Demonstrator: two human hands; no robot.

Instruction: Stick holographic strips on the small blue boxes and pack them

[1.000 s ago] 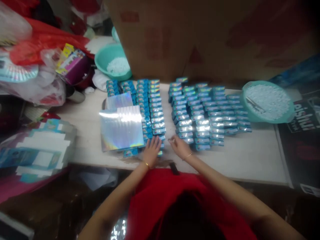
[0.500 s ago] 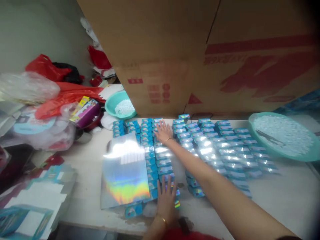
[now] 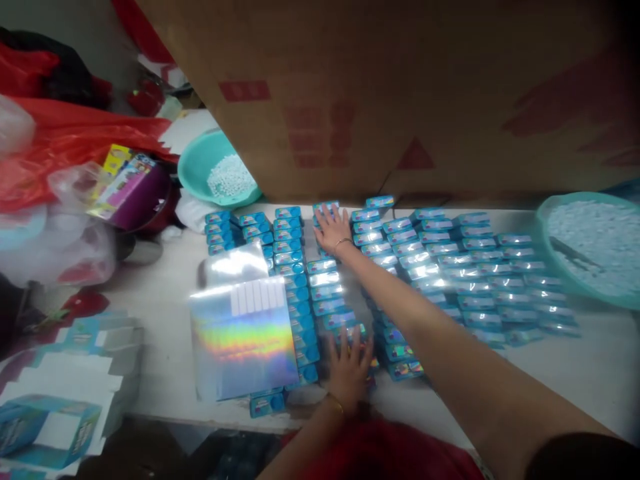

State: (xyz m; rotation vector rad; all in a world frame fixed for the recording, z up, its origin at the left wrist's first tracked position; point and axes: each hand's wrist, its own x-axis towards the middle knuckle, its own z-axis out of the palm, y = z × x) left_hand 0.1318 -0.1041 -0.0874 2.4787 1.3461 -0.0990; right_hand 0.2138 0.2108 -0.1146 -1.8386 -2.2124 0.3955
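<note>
My right hand lies with spread fingers on the far end of a column of small blue boxes. At the near end of that column rests my left hand, fingers apart and palm down, covering the nearest boxes. Left of them stands another column of blue boxes, partly covered by a shiny silver rainbow-reflecting sheet. Further rows of blue boxes with glossy tops stretch to the right, partly hidden behind my right forearm.
A large cardboard carton walls off the back. Green basins of white pieces stand at left and right, the right one holding tweezers. Unfolded blue-and-white packaging lies front left; plastic bags pile behind it.
The camera view has shifted closer to the table. Both hands stay spread on the same column, whose near end now sits slightly farther right of the neighbouring column.
</note>
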